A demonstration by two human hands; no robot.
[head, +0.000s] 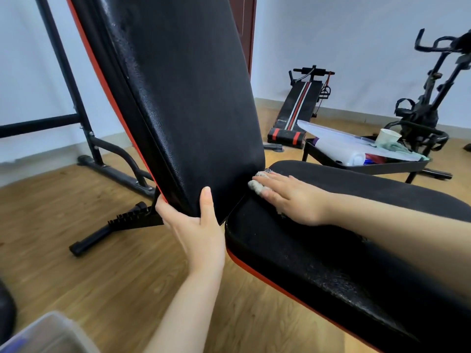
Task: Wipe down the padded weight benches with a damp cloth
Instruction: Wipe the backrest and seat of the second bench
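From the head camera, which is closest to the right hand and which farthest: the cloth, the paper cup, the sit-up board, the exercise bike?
Measured from the right hand:
1. Cloth: under its fingertips, at the gap between seat and backrest.
2. Paper cup: on the tray behind the seat, to the right.
3. Sit-up board and exercise bike: both near the far wall, board at centre, bike at right; too close to rank.

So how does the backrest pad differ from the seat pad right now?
The backrest pad stands tilted steeply up; the seat pad lies nearly flat. The left hand grips the backrest pad's lower corner, while the right hand presses a cloth flat on the seat pad near the gap between them. Both are black padding with red trim.
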